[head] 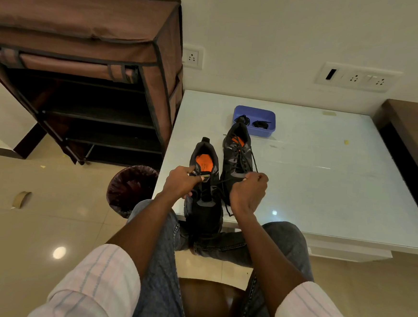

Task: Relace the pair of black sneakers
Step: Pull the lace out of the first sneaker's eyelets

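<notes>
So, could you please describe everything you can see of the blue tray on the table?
The blue tray is a small rectangular tub, plastic by its look, with rounded corners. It sits upright on the white table near the wall, just behind the farther sneaker. Inside lie two bundles of black laces.

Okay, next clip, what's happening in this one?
A seated person is lacing a pair of black sneakers on a white table. The left hand and right hand each pinch a black lace at the near sneaker, whose upper eyelets look unlaced. The far sneaker beside it appears laced, ends loose. A blue tray behind them holds more dark laces.
</notes>
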Demonstrator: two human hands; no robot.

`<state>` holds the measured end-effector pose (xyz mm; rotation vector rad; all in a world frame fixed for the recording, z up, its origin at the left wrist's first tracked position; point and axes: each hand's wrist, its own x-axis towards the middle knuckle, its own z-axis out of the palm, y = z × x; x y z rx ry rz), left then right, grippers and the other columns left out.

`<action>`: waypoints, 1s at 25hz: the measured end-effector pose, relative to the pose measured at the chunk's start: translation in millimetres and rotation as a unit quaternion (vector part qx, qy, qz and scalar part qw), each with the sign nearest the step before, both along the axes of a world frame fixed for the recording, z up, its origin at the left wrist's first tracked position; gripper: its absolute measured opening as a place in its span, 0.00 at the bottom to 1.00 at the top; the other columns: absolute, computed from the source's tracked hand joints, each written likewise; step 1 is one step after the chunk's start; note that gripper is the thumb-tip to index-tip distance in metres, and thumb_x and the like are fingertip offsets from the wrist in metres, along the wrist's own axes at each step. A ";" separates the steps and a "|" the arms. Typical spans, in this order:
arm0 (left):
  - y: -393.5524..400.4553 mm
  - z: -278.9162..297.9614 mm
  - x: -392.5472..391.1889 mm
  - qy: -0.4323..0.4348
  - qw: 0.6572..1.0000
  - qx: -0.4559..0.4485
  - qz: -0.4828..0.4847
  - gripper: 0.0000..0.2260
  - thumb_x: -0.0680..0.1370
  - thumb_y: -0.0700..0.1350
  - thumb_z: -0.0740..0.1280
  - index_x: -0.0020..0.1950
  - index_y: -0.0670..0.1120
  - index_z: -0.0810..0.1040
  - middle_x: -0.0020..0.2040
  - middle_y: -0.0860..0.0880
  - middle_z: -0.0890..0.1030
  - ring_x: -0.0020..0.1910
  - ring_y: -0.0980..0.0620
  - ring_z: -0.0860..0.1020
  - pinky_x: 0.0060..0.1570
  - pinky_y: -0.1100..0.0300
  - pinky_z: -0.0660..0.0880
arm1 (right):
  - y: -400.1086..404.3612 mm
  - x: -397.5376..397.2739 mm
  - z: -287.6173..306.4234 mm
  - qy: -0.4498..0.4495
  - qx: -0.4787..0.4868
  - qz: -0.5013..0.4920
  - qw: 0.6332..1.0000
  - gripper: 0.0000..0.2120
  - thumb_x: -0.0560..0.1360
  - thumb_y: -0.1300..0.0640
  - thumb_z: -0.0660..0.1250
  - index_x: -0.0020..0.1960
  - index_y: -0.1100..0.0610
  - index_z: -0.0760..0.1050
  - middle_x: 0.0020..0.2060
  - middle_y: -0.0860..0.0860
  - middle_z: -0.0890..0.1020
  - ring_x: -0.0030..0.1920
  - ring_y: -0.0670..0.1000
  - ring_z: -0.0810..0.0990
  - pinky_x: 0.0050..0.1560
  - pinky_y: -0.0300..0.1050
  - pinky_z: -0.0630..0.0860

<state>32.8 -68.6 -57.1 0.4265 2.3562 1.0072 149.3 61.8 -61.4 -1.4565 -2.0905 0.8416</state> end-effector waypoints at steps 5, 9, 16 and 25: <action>-0.3 -0.7 -0.2 -0.008 1.000 0.006 -0.006 0.24 0.77 0.52 0.72 0.71 0.48 0.75 0.48 0.42 0.85 0.29 0.47 0.82 0.24 0.59 0.76 | -24.7 -8.9 -16.0 -0.112 0.135 0.371 0.912 0.14 0.77 0.61 0.64 0.60 0.55 0.79 0.74 0.58 0.64 0.76 0.60 0.58 0.73 0.61 0.58; -0.4 -3.7 -1.7 -0.015 1.000 0.004 -0.011 0.21 0.79 0.50 0.69 0.71 0.47 0.75 0.49 0.42 0.84 0.31 0.46 0.83 0.24 0.60 0.75 | -17.9 -6.4 -13.2 -0.085 0.130 0.364 0.918 0.09 0.77 0.64 0.60 0.51 0.58 0.78 0.67 0.56 0.72 0.67 0.58 0.70 0.69 0.56 0.63; -1.9 -7.3 -4.6 -0.042 0.999 0.014 -0.005 0.16 0.80 0.48 0.67 0.66 0.44 0.78 0.37 0.44 0.80 0.30 0.46 0.81 0.24 0.60 0.73 | -0.3 7.1 -4.5 -0.006 -0.001 -0.020 1.000 0.11 0.75 0.67 0.64 0.57 0.59 0.76 0.63 0.56 0.72 0.58 0.58 0.74 0.59 0.49 0.71; -2.6 -8.9 -3.8 -0.055 0.998 0.033 -0.016 0.16 0.81 0.49 0.66 0.67 0.44 0.77 0.38 0.47 0.78 0.31 0.47 0.80 0.25 0.60 0.74 | -23.2 -0.9 -19.1 -0.045 0.052 0.353 0.933 0.10 0.80 0.61 0.59 0.50 0.59 0.79 0.53 0.55 0.79 0.51 0.55 0.78 0.53 0.54 0.74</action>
